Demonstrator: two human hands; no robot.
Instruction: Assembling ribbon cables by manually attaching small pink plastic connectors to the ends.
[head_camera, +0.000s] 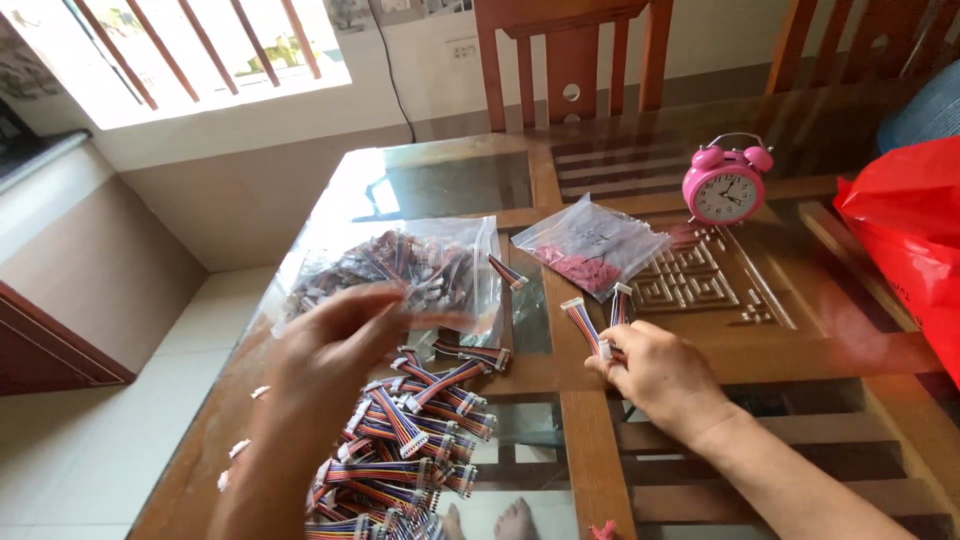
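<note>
Your right fingers (612, 352) pinch two short striped ribbon cables (592, 322) near their lower ends, so the white plugs at their tops stand up and fan slightly apart. Your right hand (655, 375) rests on the wooden frame of the glass-topped table (700, 345), near the middle of the view.

Your left hand (335, 345) is blurred; its fingers look loosely spread and curled, hovering above the cable pile, and you cannot tell whether they hold anything.

At six o'clock from that left hand lies a heap of the same ribbon cables (405, 445), striped red, blue and orange with white plugs, spilling toward the table's near edge. At twelve o'clock from it sits a clear plastic bag (420, 265) stuffed with more cables, touching the top of the heap. One loose cable (508, 272) lies just beside that bag's right edge.

At twelve o'clock from your right hand lies a smaller clear bag (592, 245) holding little red pieces. At one o'clock, well apart, a pink alarm clock (726, 180) with two bells stands upright on the table. At three o'clock, at the far right edge, sits a red plastic bag (905, 240). Two wooden chairs (570, 60) stand behind the table. Bare toes (505, 520) show through the glass at the bottom.
</note>
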